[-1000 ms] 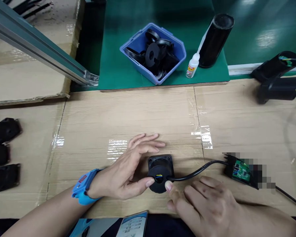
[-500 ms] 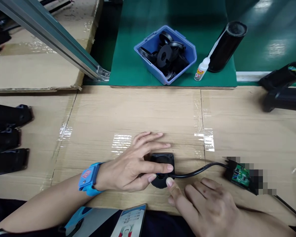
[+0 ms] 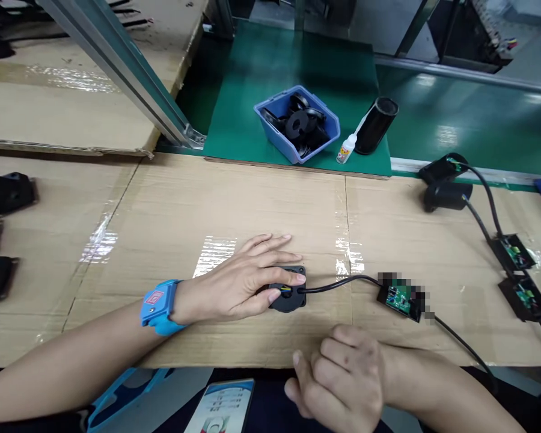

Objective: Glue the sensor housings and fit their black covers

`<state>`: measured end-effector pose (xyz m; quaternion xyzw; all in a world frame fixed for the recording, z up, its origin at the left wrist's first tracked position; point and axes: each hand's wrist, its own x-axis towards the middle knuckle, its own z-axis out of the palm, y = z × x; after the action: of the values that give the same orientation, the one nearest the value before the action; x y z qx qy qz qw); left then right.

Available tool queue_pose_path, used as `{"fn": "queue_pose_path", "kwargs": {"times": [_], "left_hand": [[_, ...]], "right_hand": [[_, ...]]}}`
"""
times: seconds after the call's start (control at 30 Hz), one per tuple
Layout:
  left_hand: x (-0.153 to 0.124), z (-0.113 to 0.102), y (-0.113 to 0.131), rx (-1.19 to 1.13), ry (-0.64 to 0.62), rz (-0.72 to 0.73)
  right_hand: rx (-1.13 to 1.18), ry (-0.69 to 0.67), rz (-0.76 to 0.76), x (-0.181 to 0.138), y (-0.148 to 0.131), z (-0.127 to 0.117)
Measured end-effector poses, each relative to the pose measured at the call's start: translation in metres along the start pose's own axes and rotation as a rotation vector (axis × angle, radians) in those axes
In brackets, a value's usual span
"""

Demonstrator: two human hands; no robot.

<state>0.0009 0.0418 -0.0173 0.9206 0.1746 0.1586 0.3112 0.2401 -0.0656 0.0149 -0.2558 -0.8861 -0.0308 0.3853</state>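
Observation:
My left hand [image 3: 237, 285] lies with its fingers spread over a black plastic end cap [image 3: 293, 304]. Its index finger and thumb rest on the cap beside the opening, where thin coloured wires show. From the cap's right side a black cable [image 3: 338, 284] runs to a small green circuit board [image 3: 399, 297] in a black housing. My right hand [image 3: 342, 373] is curled near the front table edge, apart from the cap. Whatever its fingers may hold is hidden. A blue wrist strap [image 3: 162, 308] sits on my left wrist.
Behind stand a blue bin [image 3: 277, 141] of black round parts, a small white bottle [image 3: 346, 148] and a black cylinder [image 3: 374, 126]. Black housings with cabled boards [image 3: 516, 252] lie to the right; more black housings [image 3: 6, 192] lie left. A metal post [image 3: 130, 66] rises back left.
My right hand has drawn back from the end cap toward the front edge and curled up. My left hand stays on the cap. The view has shifted, showing more on the right.

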Motion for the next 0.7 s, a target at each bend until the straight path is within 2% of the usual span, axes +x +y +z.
{"fn": "queue_pose_path", "kwargs": {"times": [0.07,0.17,0.23,0.4,0.47,0.57,0.7], "left_hand": [[-0.001,0.003,-0.001,-0.012,0.017,-0.008],[-0.003,0.006,-0.002,-0.009,0.042,-0.004],[-0.003,0.006,-0.001,-0.007,0.057,-0.001],[0.0,0.008,0.005,-0.044,0.219,0.061],[0.001,0.009,0.009,-0.022,0.206,0.081],[0.003,0.01,0.014,-0.023,0.149,0.093],[0.003,0.009,0.02,-0.003,0.195,0.18]], "right_hand": [[0.046,-0.003,0.108,0.001,0.008,-0.008],[0.074,0.011,0.395,0.005,0.028,-0.02],[0.067,-0.01,0.486,0.006,0.039,-0.023],[0.131,-0.263,0.539,0.005,0.043,-0.017],[0.152,-0.315,0.561,0.004,0.041,-0.015],[0.197,-0.302,0.566,0.004,0.039,-0.017],[0.302,-0.215,0.487,0.005,0.037,-0.027]]}}
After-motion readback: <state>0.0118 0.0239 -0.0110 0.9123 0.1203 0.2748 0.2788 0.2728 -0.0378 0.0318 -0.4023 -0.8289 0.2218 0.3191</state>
